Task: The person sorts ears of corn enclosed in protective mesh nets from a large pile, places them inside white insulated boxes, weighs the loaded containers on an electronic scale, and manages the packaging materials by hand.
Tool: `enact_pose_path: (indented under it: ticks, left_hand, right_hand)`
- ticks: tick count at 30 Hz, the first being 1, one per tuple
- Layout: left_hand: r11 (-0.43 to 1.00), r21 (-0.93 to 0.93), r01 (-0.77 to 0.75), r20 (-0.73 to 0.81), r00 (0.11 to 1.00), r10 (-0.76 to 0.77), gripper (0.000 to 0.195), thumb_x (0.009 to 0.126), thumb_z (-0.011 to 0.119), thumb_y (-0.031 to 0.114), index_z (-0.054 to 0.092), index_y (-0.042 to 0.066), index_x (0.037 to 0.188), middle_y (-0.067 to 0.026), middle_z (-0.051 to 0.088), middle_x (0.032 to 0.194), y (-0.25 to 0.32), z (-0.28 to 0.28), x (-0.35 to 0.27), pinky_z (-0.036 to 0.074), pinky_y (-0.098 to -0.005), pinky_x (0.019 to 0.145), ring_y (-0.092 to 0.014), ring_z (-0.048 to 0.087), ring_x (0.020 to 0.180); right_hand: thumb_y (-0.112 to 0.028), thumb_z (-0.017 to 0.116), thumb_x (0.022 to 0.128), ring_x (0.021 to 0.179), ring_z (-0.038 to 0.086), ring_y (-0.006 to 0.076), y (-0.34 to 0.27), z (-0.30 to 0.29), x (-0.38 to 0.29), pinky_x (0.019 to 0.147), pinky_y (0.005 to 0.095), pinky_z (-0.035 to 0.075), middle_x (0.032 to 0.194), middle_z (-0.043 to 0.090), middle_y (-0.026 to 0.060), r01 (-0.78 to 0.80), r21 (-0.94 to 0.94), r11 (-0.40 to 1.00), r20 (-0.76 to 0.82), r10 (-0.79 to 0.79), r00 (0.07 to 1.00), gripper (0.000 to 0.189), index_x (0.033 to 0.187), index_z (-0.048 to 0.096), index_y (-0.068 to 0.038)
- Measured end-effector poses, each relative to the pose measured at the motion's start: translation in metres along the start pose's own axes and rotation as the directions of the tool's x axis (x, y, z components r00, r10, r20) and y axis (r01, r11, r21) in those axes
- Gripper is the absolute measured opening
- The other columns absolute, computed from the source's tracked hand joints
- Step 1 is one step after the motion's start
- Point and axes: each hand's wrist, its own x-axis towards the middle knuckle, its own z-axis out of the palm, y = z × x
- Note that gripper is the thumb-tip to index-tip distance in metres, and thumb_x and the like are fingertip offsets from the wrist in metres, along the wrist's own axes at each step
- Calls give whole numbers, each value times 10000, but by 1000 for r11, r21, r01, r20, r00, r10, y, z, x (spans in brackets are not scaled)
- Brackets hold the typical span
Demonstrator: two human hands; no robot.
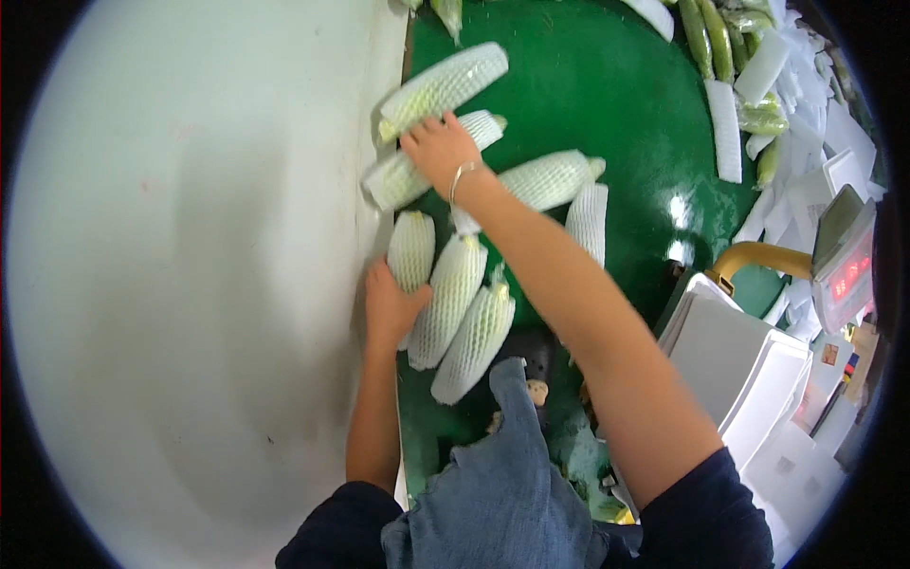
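Note:
My left hand (392, 300) grips a pale green long vegetable in a white foam net sleeve (412, 245), thumb on one side and fingers on the other. Two more sleeved vegetables (448, 302) (474, 346) lie slanted close beside it. Farther up, my right hand (442, 151), with a bracelet at the wrist, is closed over another sleeved vegetable (399, 181), its fingers across the middle. Just beyond that one lies a further sleeved vegetable (448, 84). My right forearm partly hides a sleeved vegetable (551, 178) and a white foam sleeve (589, 220).
A white wall-like surface (199, 249) borders the green floor (590, 78) on the left. Right of me stands a scale with a lit red display (846, 277), white sheets (732, 355) stacked by its post. Plastic-wrapped green vegetables (762, 117) and loose foam sleeves (726, 131) lie at upper right.

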Motion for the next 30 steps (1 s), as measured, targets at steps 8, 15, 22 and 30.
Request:
enact_pose_path:
  ticks: [8,15,22,30]
  left_hand:
    - [942,-260,214,315,941,-127,343,645,680,140,618,-31,936,-101,653,844,31,-67,-2,483,-331,698,-170,614,753]
    - [537,-599,594,654,750,-99,484,740,638,149,532,-23,1180,-108,626,1054,-18,-52,-10,511,-369,788,-230,621,900]
    - [309,-896,317,400,879,258,856,556,620,138,354,-45,1349,-189,498,1277,64,-68,-65,422,-449,998,-346,512,1160]
    - [521,-677,520,671,145,727,472,697,713,26,534,16,1133,-84,620,1005,359,36,-209,499,-352,796,-184,609,917]
  right_hand:
    - [-247,739,619,892,635,291,-46,-151,-88,787,353,507,979,657,163,-633,765,-119,608,460,647,516,1022,592,39]
    - [-129,709,688,947,603,224,-128,-65,-174,817,348,497,1077,621,129,-536,610,-583,764,254,593,570,1196,526,52]
    - [-136,743,648,1000,576,209,-118,-213,-207,887,334,455,1058,620,100,-239,951,-195,307,673,672,676,1251,483,23]
    - [-103,597,653,875,603,192,-31,-445,-407,793,316,488,977,623,118,-336,942,-1,101,955,280,485,1108,549,57]
